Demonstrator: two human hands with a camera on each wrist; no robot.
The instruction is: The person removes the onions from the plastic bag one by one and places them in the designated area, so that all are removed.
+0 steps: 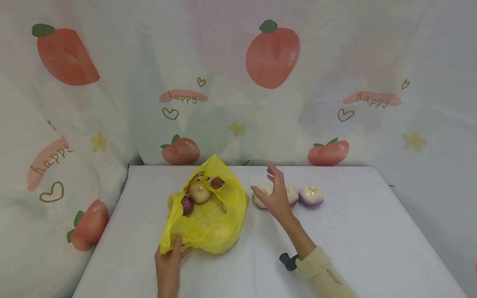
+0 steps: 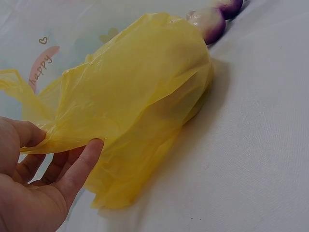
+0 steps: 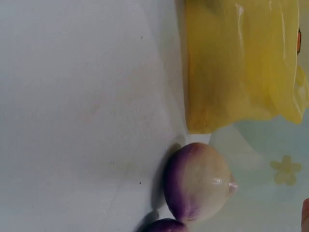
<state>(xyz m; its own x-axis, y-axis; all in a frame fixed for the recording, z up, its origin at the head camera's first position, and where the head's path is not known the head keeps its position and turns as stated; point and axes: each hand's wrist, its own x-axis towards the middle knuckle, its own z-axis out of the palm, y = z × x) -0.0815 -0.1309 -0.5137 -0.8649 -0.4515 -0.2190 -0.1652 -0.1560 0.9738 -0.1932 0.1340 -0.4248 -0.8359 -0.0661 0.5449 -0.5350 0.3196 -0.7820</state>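
Observation:
My left hand (image 1: 168, 260) pinches the near rim of a yellow plastic bag (image 1: 221, 238), thumb above and fingers below in the left wrist view. The bag gapes open on the table. Inside lie a pale round vegetable (image 1: 199, 193), a dark purple one (image 1: 187, 205) and a reddish one (image 1: 217, 183); the thin plastic veils the rest. My right hand (image 1: 278, 200), empty with fingers spread, hovers over a row of white-and-purple turnips to the bag's right. It partly hides the middle turnip (image 1: 292, 195); the right-hand turnip (image 1: 311, 196) shows whole. One turnip (image 3: 198, 181) sits closest to the bag.
A white table (image 1: 357, 240) carries everything. Behind it and on the left hangs a pale cloth (image 1: 298, 132) printed with fruit, hearts and "happy". A dark object (image 1: 287, 261) shows beside my right sleeve (image 1: 316, 265).

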